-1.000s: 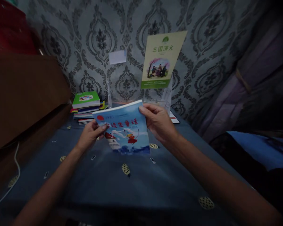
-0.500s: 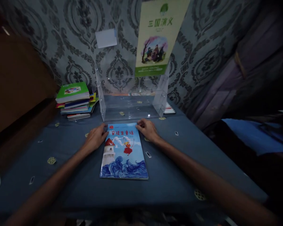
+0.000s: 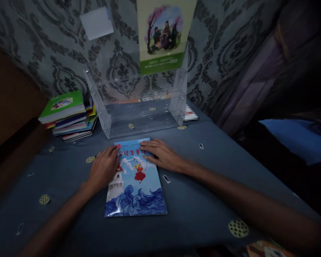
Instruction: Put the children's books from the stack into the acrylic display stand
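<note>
A blue picture book with red Chinese characters, a lighthouse and waves on its cover lies closed and flat on the table. My left hand rests along the book's upper left edge, its fingers stretched forward and partly over the cover. From the other side, my right hand lies flat across the upper right corner, fingers extended over the end of the title. Neither hand grips the book.
Behind the book stands a clear acrylic rack, with a green-and-cream book upright in its top. A stack of books is at the left. The table has a dark patterned cloth, and a curtain hangs at right.
My right hand has gone from pinching the book's top right corner to lying flat on the cover. My left hand has flattened along the left edge. The view has moved closer and tilted down.
</note>
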Demonstrator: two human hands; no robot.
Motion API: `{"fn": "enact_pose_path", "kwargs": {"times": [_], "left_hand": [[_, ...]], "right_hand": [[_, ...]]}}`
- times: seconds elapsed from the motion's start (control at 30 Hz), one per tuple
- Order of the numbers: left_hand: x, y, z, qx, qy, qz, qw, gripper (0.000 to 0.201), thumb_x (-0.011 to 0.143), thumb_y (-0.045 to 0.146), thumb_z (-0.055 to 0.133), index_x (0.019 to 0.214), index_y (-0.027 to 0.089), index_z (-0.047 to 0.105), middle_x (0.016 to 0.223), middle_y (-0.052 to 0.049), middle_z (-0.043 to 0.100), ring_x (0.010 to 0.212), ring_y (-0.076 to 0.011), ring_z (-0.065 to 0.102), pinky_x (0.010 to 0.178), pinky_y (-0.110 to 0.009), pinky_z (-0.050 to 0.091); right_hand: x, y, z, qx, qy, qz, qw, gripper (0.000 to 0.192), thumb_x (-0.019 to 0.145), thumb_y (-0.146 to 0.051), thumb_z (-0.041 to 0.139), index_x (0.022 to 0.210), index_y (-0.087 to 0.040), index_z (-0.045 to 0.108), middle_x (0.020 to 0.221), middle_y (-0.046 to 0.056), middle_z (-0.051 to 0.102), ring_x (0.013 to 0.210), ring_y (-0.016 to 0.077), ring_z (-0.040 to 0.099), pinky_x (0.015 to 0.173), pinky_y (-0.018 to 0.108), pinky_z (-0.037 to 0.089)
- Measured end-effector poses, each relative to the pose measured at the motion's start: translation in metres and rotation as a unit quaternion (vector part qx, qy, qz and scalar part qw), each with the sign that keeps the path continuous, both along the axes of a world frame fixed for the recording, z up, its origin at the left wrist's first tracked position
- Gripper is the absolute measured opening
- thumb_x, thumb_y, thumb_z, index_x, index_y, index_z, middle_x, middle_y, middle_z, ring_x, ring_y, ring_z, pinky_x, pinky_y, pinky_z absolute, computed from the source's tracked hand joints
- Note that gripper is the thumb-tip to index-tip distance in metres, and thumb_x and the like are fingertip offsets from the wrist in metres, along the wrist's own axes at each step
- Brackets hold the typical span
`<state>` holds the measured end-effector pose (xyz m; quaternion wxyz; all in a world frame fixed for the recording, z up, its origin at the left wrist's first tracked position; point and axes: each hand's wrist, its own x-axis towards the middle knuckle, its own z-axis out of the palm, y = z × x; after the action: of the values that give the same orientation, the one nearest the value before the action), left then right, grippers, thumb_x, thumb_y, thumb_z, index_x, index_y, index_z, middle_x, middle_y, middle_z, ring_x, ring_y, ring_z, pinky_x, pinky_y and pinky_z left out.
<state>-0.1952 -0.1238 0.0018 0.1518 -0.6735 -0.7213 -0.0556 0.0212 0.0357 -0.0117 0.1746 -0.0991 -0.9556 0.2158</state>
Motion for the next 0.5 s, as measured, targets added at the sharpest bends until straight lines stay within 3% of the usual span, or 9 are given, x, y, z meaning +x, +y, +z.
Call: {"fn": "enact_pose_path", "kwargs": {"times": [0.1, 0.27, 0.37, 0.5], "left_hand": [[0.003, 0.006, 0.001, -0.01, 0.01, 0.007, 1.0, 0.037, 0.1, 0.025, 0.039, 0.126, 0.013, 0.062, 0.128, -0.017, 0.065, 0.11, -0.0308, 0.064, 0.087, -0.044, 0.052], [0.009, 0.021, 0.004, -0.033, 0.028, -0.007, 0.999, 0.036, 0.098, 0.017, 0.039, 0.124, 0.01, 0.062, 0.128, -0.019, 0.065, 0.112, -0.0315, 0.062, 0.088, -0.045, 0.051], [0.015, 0.037, 0.002, -0.03, 0.009, -0.042, 0.999, 0.035, 0.096, 0.015, 0.041, 0.124, 0.012, 0.062, 0.127, -0.017, 0.065, 0.111, -0.0301, 0.062, 0.09, -0.044, 0.052], [0.034, 0.062, -0.002, -0.012, -0.041, -0.123, 0.991, 0.036, 0.094, 0.013, 0.043, 0.123, 0.015, 0.063, 0.123, -0.013, 0.066, 0.111, -0.0266, 0.061, 0.095, -0.043, 0.051]], "right_hand": [[0.004, 0.024, -0.01, -0.044, 0.022, -0.022, 0.999, 0.036, 0.098, -0.034, 0.055, 0.13, -0.023, 0.064, 0.143, 0.011, 0.06, 0.135, 0.0268, 0.053, 0.117, 0.056, 0.034], [0.004, 0.036, -0.016, -0.146, 0.08, -0.01, 0.986, 0.036, 0.097, -0.024, 0.051, 0.13, -0.023, 0.065, 0.142, 0.008, 0.061, 0.131, 0.0229, 0.057, 0.112, 0.047, 0.043], [0.002, 0.04, -0.015, -0.209, 0.095, -0.014, 0.973, 0.038, 0.098, -0.021, 0.047, 0.131, -0.021, 0.064, 0.138, 0.007, 0.064, 0.128, 0.0208, 0.059, 0.11, 0.043, 0.046], [-0.002, 0.047, -0.017, -0.231, 0.105, -0.026, 0.967, 0.039, 0.097, -0.016, 0.045, 0.129, -0.024, 0.065, 0.133, 0.004, 0.068, 0.125, 0.02, 0.061, 0.11, 0.044, 0.045]]}}
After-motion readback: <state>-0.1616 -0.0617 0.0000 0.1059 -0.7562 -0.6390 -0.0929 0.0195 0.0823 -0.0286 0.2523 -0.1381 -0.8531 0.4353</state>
